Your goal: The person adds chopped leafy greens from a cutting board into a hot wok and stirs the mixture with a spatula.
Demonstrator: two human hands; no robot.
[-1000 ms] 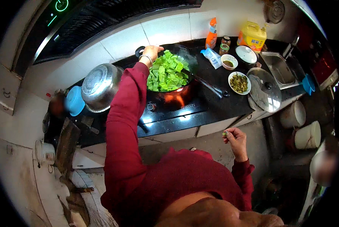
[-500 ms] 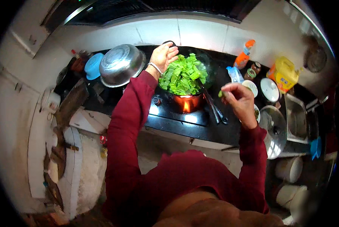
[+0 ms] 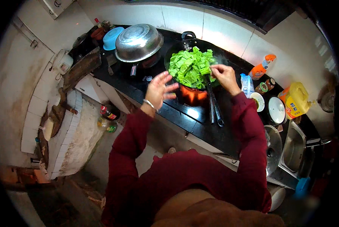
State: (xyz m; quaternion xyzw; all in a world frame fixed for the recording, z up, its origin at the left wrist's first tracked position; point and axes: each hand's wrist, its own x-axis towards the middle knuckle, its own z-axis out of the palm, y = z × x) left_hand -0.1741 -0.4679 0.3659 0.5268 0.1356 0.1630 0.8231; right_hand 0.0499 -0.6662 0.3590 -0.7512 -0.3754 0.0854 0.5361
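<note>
Largest in our view is the black countertop (image 3: 226, 142), which runs across the kitchen under all the cookware. On it we see the wide black wok (image 3: 206, 44), heaped above its rim with chopped leafy greens (image 3: 190, 66), an orange glow beneath it. Left of the wok, a shiny metal basin (image 3: 139, 41) sits upside down, so we cannot tell what it covers. At the far right we have the stainless-steel sink (image 3: 293, 147) and, just beside it, a glass pot lid (image 3: 274, 149). Behind them stands a yellow plastic jug (image 3: 297, 100); its contents do not show. Next comes a dark-sided round vessel (image 3: 277, 109) with a white top, which may be its inside or a lid. The light-blue plastic bowl (image 3: 112, 38) is near the upturned basin. Long utensil handles (image 3: 213, 108) slope out of the wok toward us. Our left hand (image 3: 160, 91) is spread wide, holding nothing, just beside the wok's near left side. Our right hand (image 3: 224, 77) makes a narrow pinch at the right edge of the greens; we cannot tell whether the fingertips meet or hold anything. Smaller still are the orange bottle (image 3: 261, 69), the white bowl (image 3: 259, 100), its contents unclear, and two small jars (image 3: 261, 88).
</note>
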